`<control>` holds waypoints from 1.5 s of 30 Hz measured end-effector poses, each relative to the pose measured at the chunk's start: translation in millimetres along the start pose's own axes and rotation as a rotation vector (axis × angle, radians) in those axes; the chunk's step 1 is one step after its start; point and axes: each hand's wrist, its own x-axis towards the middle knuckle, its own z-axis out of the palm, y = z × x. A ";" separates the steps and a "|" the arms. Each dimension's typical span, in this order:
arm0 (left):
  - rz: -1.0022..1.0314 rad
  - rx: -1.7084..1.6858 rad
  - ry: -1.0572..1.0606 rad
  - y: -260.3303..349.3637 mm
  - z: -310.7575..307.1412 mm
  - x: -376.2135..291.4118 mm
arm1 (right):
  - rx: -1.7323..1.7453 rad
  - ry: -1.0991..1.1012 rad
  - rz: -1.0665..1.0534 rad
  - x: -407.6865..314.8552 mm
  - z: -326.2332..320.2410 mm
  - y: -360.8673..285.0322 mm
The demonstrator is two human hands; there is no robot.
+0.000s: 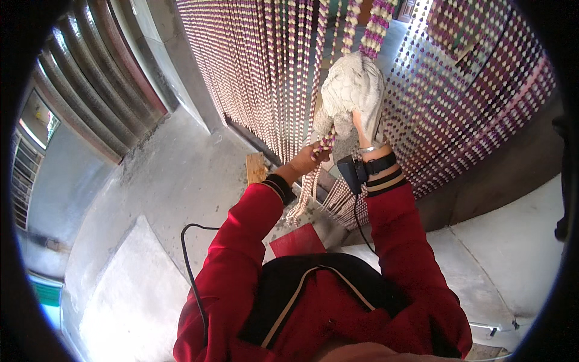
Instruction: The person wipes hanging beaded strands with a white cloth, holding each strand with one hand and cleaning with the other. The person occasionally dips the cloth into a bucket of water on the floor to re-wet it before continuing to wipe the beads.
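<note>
Before me hangs a door curtain of purple and cream bead strands (276, 68). My left hand (310, 158) pinches a short length of the strands, just below my right hand (357, 120). A whitish glove or cloth (350, 83) covers that right hand, so most of its fingers are hidden. The covered hand closes around bunched strands, which enter it from above and come out below toward my left fingers. Loose strand ends (298, 210) hang beneath my left wrist, close to the floor. A black device (353, 172) is strapped to my right wrist.
A wooden block (256, 168) lies on the concrete floor (167, 181) by the door sill. Closer to me is a red flat piece (298, 240). A corrugated metal shutter (86, 81) stands at left, beside a pillar (167, 45). Black cables (183, 244) run along my sleeves.
</note>
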 end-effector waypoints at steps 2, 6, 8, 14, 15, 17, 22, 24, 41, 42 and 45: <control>-0.007 -0.009 -0.015 -4.3 -2.3 7.7 | 0.009 -0.006 0.029 -7.1 -16.2 20.4; -0.243 -0.092 0.174 -9.4 -14.6 11.2 | -0.037 0.015 0.024 -10.9 -39.4 26.6; -0.187 0.116 0.225 -7.1 -31.8 12.4 | -0.082 0.047 0.007 -12.1 -49.5 21.7; -0.243 -0.189 0.045 11.5 -56.8 2.2 | -0.249 0.178 -0.050 -16.2 -65.8 8.7; -0.258 -0.230 -0.008 14.5 -59.4 -1.1 | -0.281 0.202 0.033 -17.6 -64.6 8.3; -0.287 -0.256 -0.057 17.8 -61.1 -5.5 | -0.332 0.215 -0.060 -20.6 -62.9 8.8; -0.233 -0.207 -0.181 8.5 -45.3 -5.8 | -0.522 0.218 -0.100 -24.1 -61.6 22.8; -0.061 -0.359 -0.189 4.2 -22.5 -10.9 | -0.616 0.194 -0.125 -22.4 -61.2 28.9; 0.098 0.194 -0.056 15.8 4.9 -22.0 | -0.746 -0.088 -0.351 75.2 -0.2 7.5; 0.128 0.208 0.000 14.6 2.4 -23.2 | -0.727 -0.104 -0.357 78.2 6.6 3.1; 0.252 0.189 0.127 19.3 -14.2 -32.0 | -0.661 -0.136 -0.360 82.7 25.3 -19.3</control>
